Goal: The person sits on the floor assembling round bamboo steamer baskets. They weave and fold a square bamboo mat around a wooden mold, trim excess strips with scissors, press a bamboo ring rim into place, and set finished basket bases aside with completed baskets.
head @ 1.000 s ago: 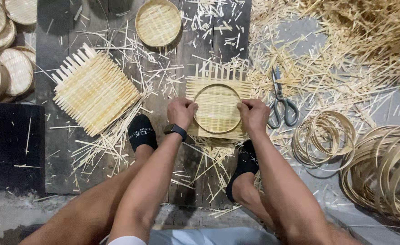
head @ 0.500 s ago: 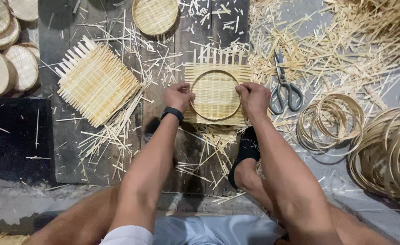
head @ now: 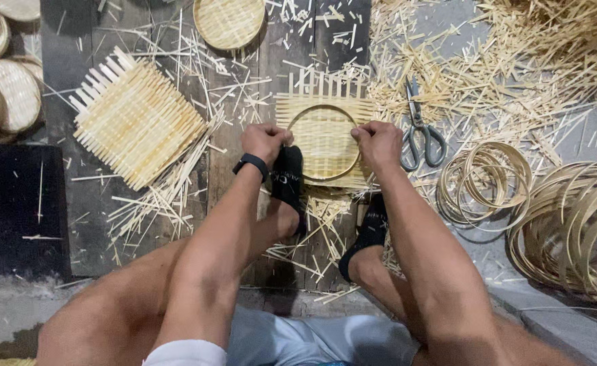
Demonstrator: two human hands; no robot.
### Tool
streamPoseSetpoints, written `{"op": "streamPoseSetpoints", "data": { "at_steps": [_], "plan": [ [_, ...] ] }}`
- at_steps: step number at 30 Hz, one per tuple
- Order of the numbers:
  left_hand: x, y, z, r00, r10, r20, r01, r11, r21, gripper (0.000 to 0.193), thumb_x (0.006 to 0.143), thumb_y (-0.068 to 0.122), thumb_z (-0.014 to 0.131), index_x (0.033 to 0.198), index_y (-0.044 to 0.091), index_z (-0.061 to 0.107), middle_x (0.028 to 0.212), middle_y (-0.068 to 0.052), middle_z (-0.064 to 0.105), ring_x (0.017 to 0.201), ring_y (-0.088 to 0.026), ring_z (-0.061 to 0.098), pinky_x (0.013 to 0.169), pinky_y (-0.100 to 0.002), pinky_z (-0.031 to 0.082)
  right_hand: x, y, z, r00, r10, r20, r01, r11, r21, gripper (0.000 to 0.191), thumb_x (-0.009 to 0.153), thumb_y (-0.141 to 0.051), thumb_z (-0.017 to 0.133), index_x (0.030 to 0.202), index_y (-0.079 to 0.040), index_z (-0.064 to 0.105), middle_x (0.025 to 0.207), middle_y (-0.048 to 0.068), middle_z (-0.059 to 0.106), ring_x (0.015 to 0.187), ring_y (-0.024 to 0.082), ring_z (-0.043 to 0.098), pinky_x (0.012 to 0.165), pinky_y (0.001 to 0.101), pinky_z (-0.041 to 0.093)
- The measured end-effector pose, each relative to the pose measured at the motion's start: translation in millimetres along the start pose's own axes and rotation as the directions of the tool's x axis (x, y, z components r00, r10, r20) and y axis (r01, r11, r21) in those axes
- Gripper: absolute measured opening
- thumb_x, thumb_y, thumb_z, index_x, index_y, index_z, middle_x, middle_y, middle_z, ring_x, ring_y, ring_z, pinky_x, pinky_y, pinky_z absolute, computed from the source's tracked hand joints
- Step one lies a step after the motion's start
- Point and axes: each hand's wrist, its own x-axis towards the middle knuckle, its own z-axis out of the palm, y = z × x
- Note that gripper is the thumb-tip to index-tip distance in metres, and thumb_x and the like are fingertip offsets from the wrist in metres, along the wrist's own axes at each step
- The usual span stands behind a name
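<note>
A square woven bamboo mat (head: 323,135) is lying on dark wooden planks (head: 244,169) with a round bamboo hoop (head: 298,115) sitting on it. Loose bamboo slivers (head: 488,74) are littering the floor; scissors (head: 420,132) are lying just right of the mat, 1 larger woven mat (head: 136,125) to its left. The left hand (head: 266,141) is curling its fingers closed on the hoop's left edge, the right hand (head: 378,144) is gripping its right edge, both arms reaching forward between the knees
</note>
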Motion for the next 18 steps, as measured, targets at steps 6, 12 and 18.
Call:
{"op": "streamPoseSetpoints", "data": {
  "at_steps": [6,12,18],
  "plan": [
    [-3.6,-3.7,6.1,0.998,0.032,-0.056,-0.035,0.998,-0.053,0.013,0.072,0.012,0.088,0.082,0.009,0.082,0.073,-0.006,0.078,0.064,-0.013,0.072,0.063,-0.029,0.057,2.7,6.1,0.5,0.995,-0.100,-0.014,0.101,0.994,0.034,0.019,0.083,-0.022,0.084,0.092,-0.005,0.081,0.077,0.015,0.075,0.067,0.025,0.074,0.068,0.0370,0.057],
    [-2.7,1.3,1.1,0.999,-0.006,-0.041,0.003,0.997,-0.076,0.011,0.070,0.013,0.088,0.077,0.009,0.081,0.070,-0.003,0.077,0.061,-0.013,0.072,0.062,-0.031,0.059,3.3,-6.3,-8.0,0.995,-0.093,0.045,0.093,0.996,0.010,0.018,0.087,-0.021,0.083,0.089,-0.003,0.080,0.072,0.015,0.072,0.063,0.026,0.072,0.066,0.0381,0.056],
    [13.7,32.4,4.1,0.862,0.506,0.024,-0.469,0.780,0.414,0.021,0.080,0.021,0.082,0.098,0.009,0.081,0.104,-0.014,0.074,0.099,-0.034,0.064,0.088,-0.046,0.052,-30.3,-53.0,-3.7,0.927,-0.313,0.207,0.346,0.927,-0.149,0.068,0.082,-0.027,0.082,0.137,0.003,0.058,0.128,0.025,0.058,0.127,0.039,0.051,0.110,0.0480,0.042]
  ]
}}
